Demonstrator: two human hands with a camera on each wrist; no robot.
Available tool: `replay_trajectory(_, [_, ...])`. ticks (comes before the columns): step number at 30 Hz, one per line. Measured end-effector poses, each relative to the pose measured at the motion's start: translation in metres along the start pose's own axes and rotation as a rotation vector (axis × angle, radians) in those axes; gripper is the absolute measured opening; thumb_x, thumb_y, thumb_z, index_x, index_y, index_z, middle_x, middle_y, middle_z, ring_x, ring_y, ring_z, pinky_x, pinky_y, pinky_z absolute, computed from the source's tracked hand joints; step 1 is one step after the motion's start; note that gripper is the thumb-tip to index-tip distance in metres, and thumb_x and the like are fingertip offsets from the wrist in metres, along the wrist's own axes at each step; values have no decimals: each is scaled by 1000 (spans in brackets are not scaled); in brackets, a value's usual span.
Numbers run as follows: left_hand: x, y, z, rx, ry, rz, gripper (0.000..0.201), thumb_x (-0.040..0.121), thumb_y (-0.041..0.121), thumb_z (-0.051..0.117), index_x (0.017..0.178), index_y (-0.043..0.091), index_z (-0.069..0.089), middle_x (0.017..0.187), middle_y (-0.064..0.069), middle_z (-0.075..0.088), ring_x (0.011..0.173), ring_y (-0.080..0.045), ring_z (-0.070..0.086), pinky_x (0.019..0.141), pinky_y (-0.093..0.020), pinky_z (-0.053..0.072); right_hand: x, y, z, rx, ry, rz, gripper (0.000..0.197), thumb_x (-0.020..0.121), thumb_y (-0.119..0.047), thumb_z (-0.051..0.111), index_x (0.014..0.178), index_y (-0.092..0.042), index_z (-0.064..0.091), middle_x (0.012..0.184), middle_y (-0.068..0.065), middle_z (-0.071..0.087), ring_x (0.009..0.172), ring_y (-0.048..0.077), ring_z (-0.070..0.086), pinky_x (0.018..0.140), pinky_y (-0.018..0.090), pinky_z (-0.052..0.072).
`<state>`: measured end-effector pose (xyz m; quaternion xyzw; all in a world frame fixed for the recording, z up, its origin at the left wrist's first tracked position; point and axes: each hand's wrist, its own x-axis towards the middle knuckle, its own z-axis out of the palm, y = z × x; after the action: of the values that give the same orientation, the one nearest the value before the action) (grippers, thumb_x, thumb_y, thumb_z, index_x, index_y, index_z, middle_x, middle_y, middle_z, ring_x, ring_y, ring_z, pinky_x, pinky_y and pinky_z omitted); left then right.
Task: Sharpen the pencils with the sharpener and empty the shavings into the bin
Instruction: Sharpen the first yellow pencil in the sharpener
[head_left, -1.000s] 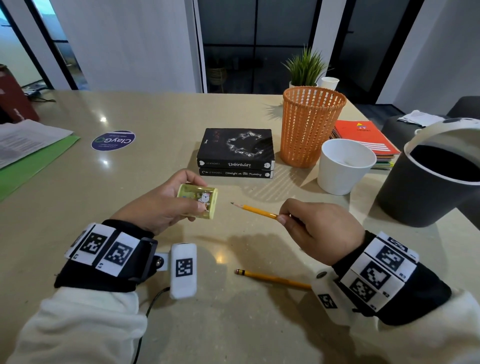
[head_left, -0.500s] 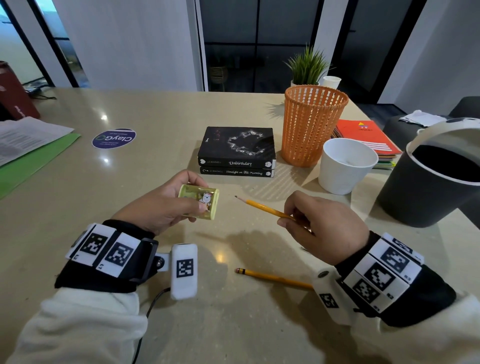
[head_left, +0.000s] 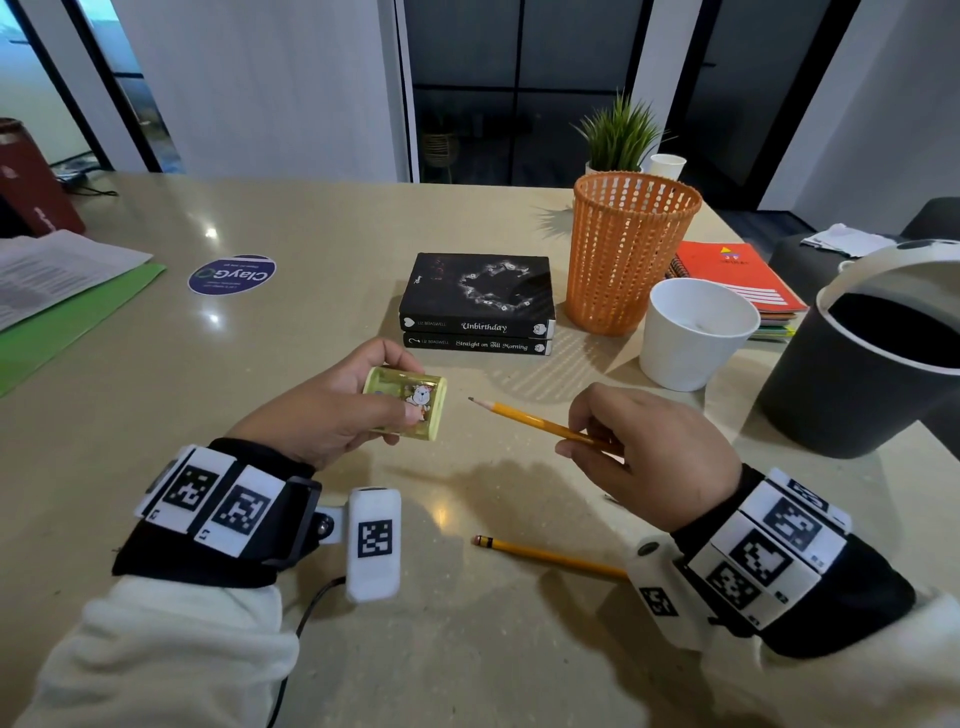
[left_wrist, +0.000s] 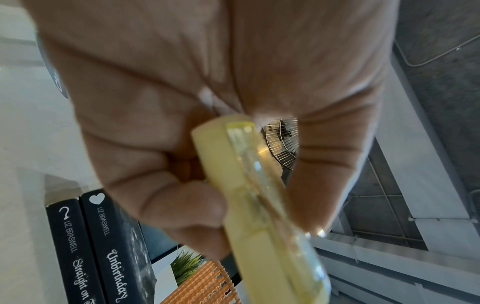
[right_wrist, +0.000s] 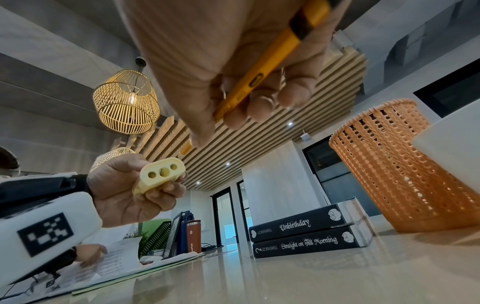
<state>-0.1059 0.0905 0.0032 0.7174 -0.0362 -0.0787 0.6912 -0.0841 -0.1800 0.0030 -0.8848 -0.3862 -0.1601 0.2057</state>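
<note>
My left hand (head_left: 332, 415) grips a small yellow sharpener (head_left: 408, 400) with a cartoon sticker, held above the table; the right wrist view shows its face with three holes (right_wrist: 162, 174). In the left wrist view the sharpener (left_wrist: 259, 205) lies between thumb and curled fingers. My right hand (head_left: 649, 452) pinches a yellow pencil (head_left: 535, 423), whose sharpened tip points left at the sharpener, a short gap away. A second yellow pencil (head_left: 550, 556) lies on the table between my wrists, eraser end to the left. A dark bin (head_left: 852, 384) with a white rim stands at the right.
Two stacked black books (head_left: 478, 306) lie behind my hands. An orange mesh basket (head_left: 628, 254), a white cup (head_left: 691, 338) and orange notebooks (head_left: 737, 270) stand at the back right. Papers on a green folder (head_left: 62, 306) and a round sticker (head_left: 231, 274) are at the left.
My right hand has turned the pencil slightly and shifted its grip; the tip stays a short way from the sharpener. The left hand has hardly moved.
</note>
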Motion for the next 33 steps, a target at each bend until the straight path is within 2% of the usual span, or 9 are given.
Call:
replay_trajectory(5, [0,-1,5,4,-30,-1,49,42,25,69,87,17,51,65,7,63,54,-4,57,47,-16,45,0,-1,0,-2,7,-29,17,78,-34,60,79,-23,46,65,-18,38,53,6,35,44,14,26])
replay_trajectory(12, [2,0,9,52,-89,-9,48,45,26,70,88,18,50,66,8,64,58,-6,56,50,-18,45,1,-2,0,-6,6,-62,18,78,-34,60,80,-25,44,63,-17,40,52,7,37,40,26,37])
replay_trajectory(16, [2,1,14,121,-109,-6,46,47,30,70,89,21,52,69,9,63,61,-6,56,53,-20,46,2,-3,1,-1,-6,-82,18,77,-33,62,80,-24,46,64,-16,40,53,8,38,41,24,36])
replay_trajectory(19, [3,1,19,198,-142,-7,40,50,34,71,86,29,55,73,9,64,68,-10,57,61,-26,45,4,-4,1,-6,-12,-93,14,78,-32,61,82,-23,51,65,-18,38,53,6,37,42,18,30])
replay_trajectory(20, [3,1,19,215,-144,-7,38,51,35,71,85,31,55,74,8,64,70,-12,57,63,-28,46,4,-4,2,-6,-11,-99,12,79,-33,60,83,-22,54,65,-18,40,52,7,39,42,18,30])
replay_trajectory(24, [2,2,21,227,-171,2,39,51,34,72,87,29,56,75,10,65,70,-11,58,64,-27,48,4,0,3,11,26,-132,23,83,-35,49,84,-18,66,69,-8,64,56,16,58,46,25,46])
replay_trajectory(28, [0,4,24,214,-198,17,41,54,31,71,92,25,57,75,15,63,68,-5,58,61,-22,48,5,-1,4,1,49,-125,26,84,-31,45,79,-17,67,64,-5,65,54,20,60,46,25,46])
replay_trajectory(33, [1,5,24,206,-200,13,42,54,31,71,93,25,57,76,14,63,69,-6,59,61,-22,49,6,-4,10,11,-3,-83,35,86,-34,35,82,-15,64,64,-1,64,52,24,58,45,29,45])
